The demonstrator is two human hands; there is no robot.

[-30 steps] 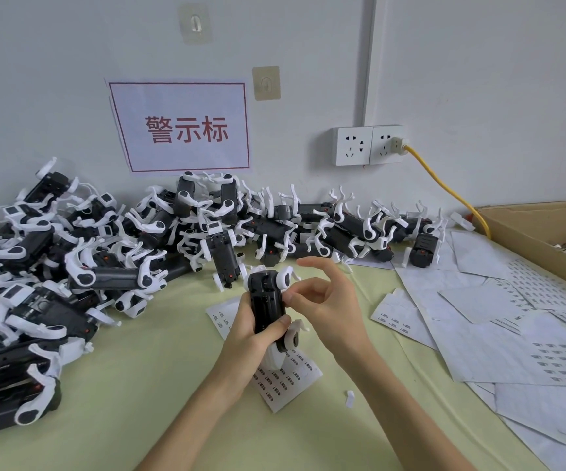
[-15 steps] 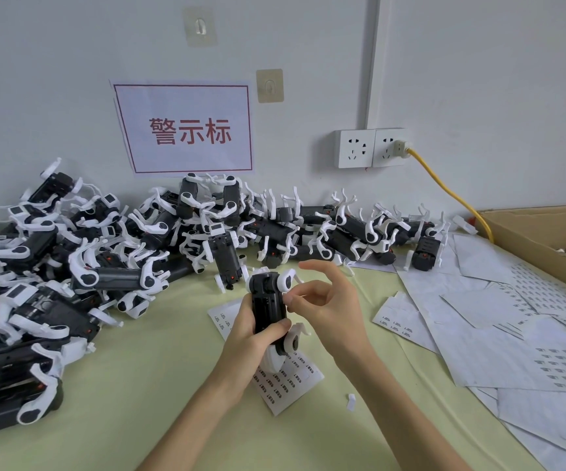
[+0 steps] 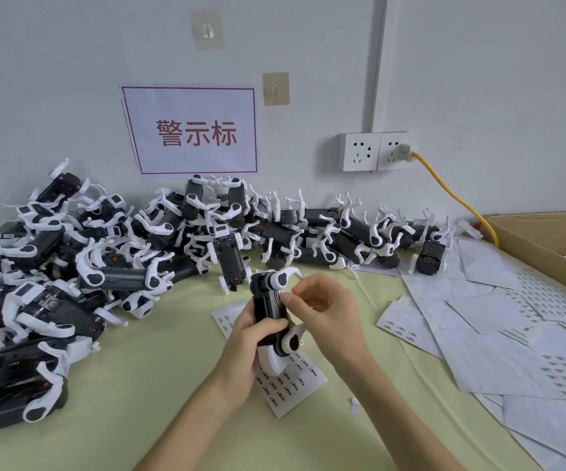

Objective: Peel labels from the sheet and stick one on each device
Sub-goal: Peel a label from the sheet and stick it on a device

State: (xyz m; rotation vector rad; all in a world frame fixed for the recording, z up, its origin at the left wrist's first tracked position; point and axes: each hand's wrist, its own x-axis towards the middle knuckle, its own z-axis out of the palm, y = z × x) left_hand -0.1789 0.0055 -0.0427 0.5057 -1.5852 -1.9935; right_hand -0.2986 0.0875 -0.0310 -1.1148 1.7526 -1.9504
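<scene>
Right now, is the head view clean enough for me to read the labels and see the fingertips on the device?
Head view: even, soft light, no glare. Wide-angle bending bows the wall conduit. The device in the left hand is fairly sharp, the right hand slightly soft at the fingertips. Print on the label sheet is too small to read.

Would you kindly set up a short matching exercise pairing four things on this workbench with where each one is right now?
Things:
1. device
2. label sheet
3. yellow cable
4. cardboard box

Places:
A. plugged into the wall socket
B. at the table's right edge
C. gripped upright in the left hand
D. flat on the table beneath both hands

Pairs: 1-C, 2-D, 3-A, 4-B. The right hand has its fingertips at the device's upper side.
</scene>
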